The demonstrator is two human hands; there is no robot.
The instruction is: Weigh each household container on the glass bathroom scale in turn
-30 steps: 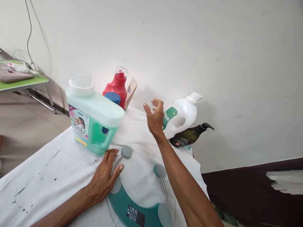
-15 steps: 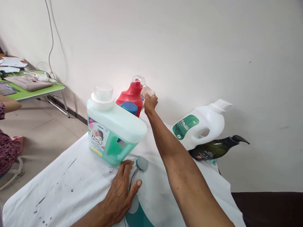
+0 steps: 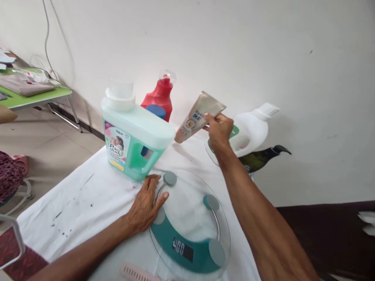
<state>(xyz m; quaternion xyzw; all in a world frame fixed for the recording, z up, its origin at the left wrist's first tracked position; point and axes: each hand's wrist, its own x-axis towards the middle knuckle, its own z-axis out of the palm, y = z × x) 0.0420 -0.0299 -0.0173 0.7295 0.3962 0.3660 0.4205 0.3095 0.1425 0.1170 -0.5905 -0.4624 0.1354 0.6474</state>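
Note:
My right hand (image 3: 219, 129) grips a beige squeeze tube (image 3: 193, 119) near its flat end and holds it tilted above the far side of the cloth. My left hand (image 3: 145, 203) rests with thumb and fingers apart at the left edge of a round glass scale (image 3: 190, 203), whose display shows lit digits. A pale green detergent jug (image 3: 140, 125) stands just beyond my left fingertips. Behind it are a red bottle (image 3: 160, 97) and a blue cap (image 3: 156, 111). Partly behind my right hand and forearm are a white jug (image 3: 252, 127) and a dark pump bottle (image 3: 259, 159), both leaning.
A white cloth (image 3: 96, 195) with dark marks covers the table, which stands by the wall. A pink comb (image 3: 136, 272) lies at the near edge. On the left are a green folding table (image 3: 32, 97) and part of a person in patterned clothing (image 3: 10, 173).
My right hand has brought the tube from beside the red bottle toward me and to the right. The view has tipped down, showing more of the scale. My left hand stays at its edge.

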